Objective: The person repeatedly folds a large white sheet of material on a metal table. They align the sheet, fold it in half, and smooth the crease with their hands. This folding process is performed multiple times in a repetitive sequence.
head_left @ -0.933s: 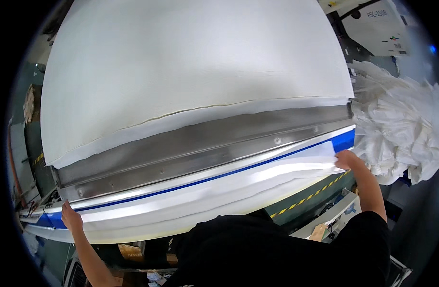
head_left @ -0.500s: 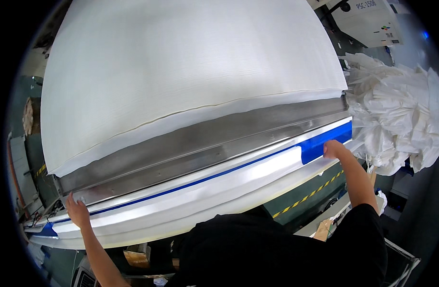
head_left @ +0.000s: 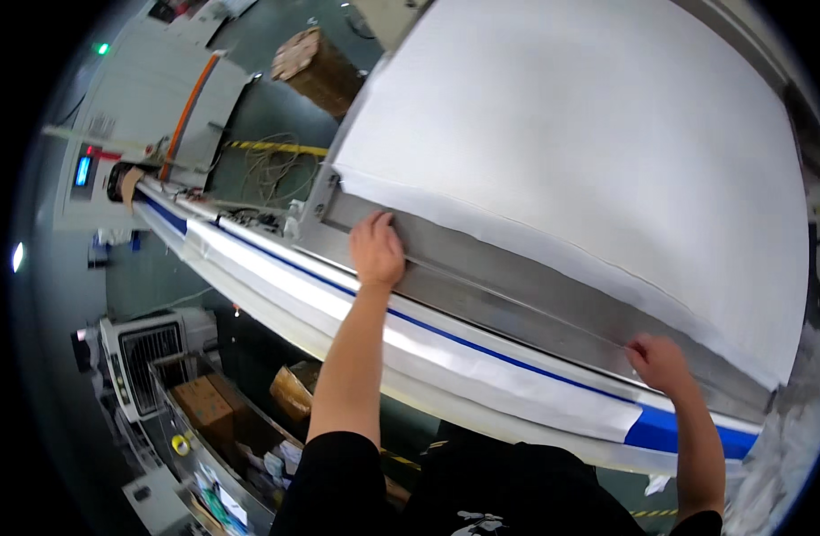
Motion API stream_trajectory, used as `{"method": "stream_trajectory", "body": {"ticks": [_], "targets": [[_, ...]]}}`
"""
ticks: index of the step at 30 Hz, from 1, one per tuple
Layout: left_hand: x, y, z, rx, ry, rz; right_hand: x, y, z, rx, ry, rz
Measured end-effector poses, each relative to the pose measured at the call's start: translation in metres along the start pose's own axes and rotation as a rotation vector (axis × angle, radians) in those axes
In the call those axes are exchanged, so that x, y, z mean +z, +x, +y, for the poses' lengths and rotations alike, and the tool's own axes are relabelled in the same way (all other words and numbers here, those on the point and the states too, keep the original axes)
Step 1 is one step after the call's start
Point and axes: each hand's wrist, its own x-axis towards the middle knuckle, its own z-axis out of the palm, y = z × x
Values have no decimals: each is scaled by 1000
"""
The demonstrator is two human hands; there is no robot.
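My left hand (head_left: 377, 252) lies on the grey metal strip (head_left: 481, 268), its fingers stretched forward and nothing visible in its grasp. Beyond its fingertips begins the near edge of a wide white sheet (head_left: 588, 134), possibly cloth. Farther right, my right hand (head_left: 660, 362) is closed over the same metal strip, fingers curled; whatever they may hold is hidden. Between my body and the strip runs a long rail with a blue stripe (head_left: 481, 341), a white cover (head_left: 526, 389) along it and a bare blue section (head_left: 653, 431) near my right forearm.
Crumpled white material (head_left: 776, 456) is heaped at the right. A tall brown carton (head_left: 320, 71) stands on the floor at the far left, by loose cable (head_left: 276, 165). Below left are an air cooler (head_left: 151, 357) and a cart holding a cardboard box (head_left: 204, 406).
My view has swung left. My left hand has moved from the rail's left end onto the metal strip, and my right hand has left the blue section for the strip.
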Motion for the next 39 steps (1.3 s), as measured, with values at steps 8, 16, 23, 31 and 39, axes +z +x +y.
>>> {"method": "stream_trajectory", "body": {"ticks": [8,16,23,31,39], "targets": [[-9,3,10,-44,-71,9,-9,201,-248,-535,110,190],[-6,5,8,-75,-96,-31,-6,321,-344,-594,173,260],[-11,6,6,-82,-117,-60,-3,326,-351,-529,128,327],[-13,34,-19,-89,-151,93,1,330,-342,-577,112,429],[-14,91,-48,118,46,71,-1,332,-339,-575,109,433]]}}
